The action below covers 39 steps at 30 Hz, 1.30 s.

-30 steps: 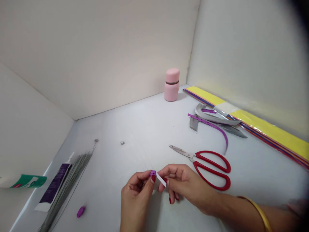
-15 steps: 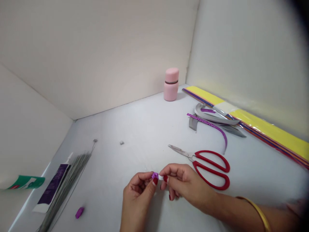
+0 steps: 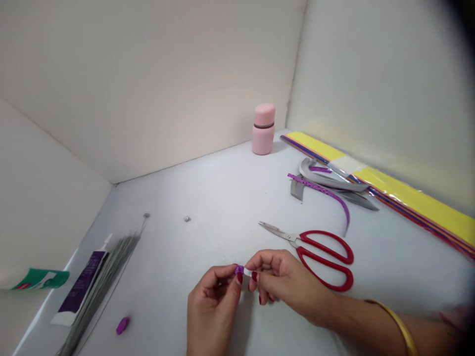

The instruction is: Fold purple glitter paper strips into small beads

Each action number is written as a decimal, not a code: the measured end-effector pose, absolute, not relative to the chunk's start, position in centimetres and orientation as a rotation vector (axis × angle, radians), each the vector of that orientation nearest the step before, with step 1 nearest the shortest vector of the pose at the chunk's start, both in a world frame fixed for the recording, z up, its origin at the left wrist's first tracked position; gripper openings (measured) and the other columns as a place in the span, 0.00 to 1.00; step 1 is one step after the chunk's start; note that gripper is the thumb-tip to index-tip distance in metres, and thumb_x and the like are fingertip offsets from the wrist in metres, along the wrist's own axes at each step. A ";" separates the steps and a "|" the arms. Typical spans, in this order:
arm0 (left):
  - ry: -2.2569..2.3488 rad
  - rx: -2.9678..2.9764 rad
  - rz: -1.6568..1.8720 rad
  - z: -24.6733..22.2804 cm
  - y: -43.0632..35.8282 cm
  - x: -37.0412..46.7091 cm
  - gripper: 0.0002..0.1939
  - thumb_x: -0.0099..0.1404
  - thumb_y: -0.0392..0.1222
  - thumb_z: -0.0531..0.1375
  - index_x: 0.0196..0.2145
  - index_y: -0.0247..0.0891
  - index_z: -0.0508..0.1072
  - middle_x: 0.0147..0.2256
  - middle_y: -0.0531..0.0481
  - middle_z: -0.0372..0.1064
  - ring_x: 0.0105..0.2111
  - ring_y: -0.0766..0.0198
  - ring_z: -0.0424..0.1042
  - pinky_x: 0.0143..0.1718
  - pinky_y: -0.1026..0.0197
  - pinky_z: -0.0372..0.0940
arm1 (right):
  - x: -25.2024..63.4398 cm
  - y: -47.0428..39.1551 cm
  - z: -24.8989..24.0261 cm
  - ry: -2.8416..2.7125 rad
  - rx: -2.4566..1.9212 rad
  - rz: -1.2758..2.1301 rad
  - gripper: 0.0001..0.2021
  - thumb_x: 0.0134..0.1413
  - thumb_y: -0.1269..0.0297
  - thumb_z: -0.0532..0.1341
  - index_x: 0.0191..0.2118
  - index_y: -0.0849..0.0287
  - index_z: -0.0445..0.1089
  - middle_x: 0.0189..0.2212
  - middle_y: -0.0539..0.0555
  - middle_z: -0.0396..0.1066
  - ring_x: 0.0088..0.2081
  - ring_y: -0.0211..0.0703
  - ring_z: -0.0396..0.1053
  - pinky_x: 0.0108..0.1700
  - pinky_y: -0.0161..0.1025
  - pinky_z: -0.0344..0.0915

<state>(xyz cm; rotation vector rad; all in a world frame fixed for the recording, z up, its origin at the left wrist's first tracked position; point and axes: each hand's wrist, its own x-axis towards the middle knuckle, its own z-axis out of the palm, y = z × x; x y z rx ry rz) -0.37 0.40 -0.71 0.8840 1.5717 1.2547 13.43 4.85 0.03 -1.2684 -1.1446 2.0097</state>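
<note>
My left hand (image 3: 215, 301) pinches a small glittery purple piece (image 3: 239, 270) between thumb and forefinger. Right beside it, my right hand (image 3: 276, 277) pinches a small white bit (image 3: 247, 272) that meets the purple piece; whether the two are one strip I cannot tell. Just beyond my right hand lie scissors (image 3: 293, 238) with red handles, blades pointing left and nearly closed. On the table to the left rests another small purple piece (image 3: 122, 325).
A glue tube (image 3: 82, 287) and a bundle of thin wires (image 3: 106, 287) lie at left. A small silvery bit (image 3: 187, 218) is mid-table. Behind stands a pink flask (image 3: 263, 131); at right are purple and grey strips (image 3: 330, 190) and a pack of coloured sheets (image 3: 393, 188).
Both hands stay close together, with only slight finger shifts. The purple piece has turned a little and slightly more of the white bit shows. Everything else on the table is unmoved.
</note>
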 end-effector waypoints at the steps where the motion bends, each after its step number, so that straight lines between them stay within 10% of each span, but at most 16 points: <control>1: 1.605 0.987 1.273 -0.7 0.3 -0.3 0.03 0.51 0.40 0.64 0.25 0.38 0.76 0.24 0.50 0.76 0.26 0.63 0.72 0.28 0.67 0.64 | 13.4 4.8 0.1 -1.134 -1.275 2.011 0.09 0.35 0.75 0.53 0.28 0.61 0.66 0.19 0.45 0.68 0.17 0.30 0.62 0.21 0.29 0.54; 10: 1.667 1.784 1.457 -1.4 0.0 -0.3 0.12 0.55 0.27 0.58 0.29 0.42 0.77 0.28 0.48 0.75 0.29 0.61 0.72 0.34 0.64 0.63 | 13.4 4.5 0.2 -1.054 -1.211 2.021 0.09 0.38 0.75 0.59 0.31 0.63 0.68 0.21 0.47 0.69 0.21 0.32 0.65 0.23 0.30 0.55; 16: 1.619 1.820 1.404 -1.6 -0.1 -0.4 0.13 0.56 0.28 0.58 0.33 0.42 0.78 0.31 0.46 0.75 0.30 0.61 0.72 0.34 0.64 0.64 | 13.4 4.4 -0.2 -1.010 -1.111 2.025 0.15 0.39 0.58 0.67 0.31 0.64 0.69 0.19 0.48 0.68 0.21 0.32 0.63 0.24 0.31 0.55; 33: 1.320 0.635 1.215 -1.5 0.6 -0.3 0.07 0.50 0.41 0.66 0.27 0.34 0.77 0.23 0.48 0.75 0.26 0.65 0.71 0.31 0.65 0.65 | 13.7 4.5 -0.2 -1.151 -1.132 1.934 0.11 0.43 0.58 0.65 0.25 0.62 0.69 0.18 0.48 0.68 0.21 0.33 0.64 0.24 0.31 0.56; 39: 1.304 0.593 1.169 -1.1 0.9 -0.9 0.07 0.51 0.41 0.66 0.27 0.34 0.77 0.21 0.50 0.74 0.24 0.68 0.70 0.29 0.69 0.63 | 13.8 4.7 -0.4 -1.179 -1.058 1.955 0.11 0.50 0.60 0.60 0.36 0.62 0.68 0.20 0.49 0.69 0.22 0.33 0.64 0.26 0.32 0.58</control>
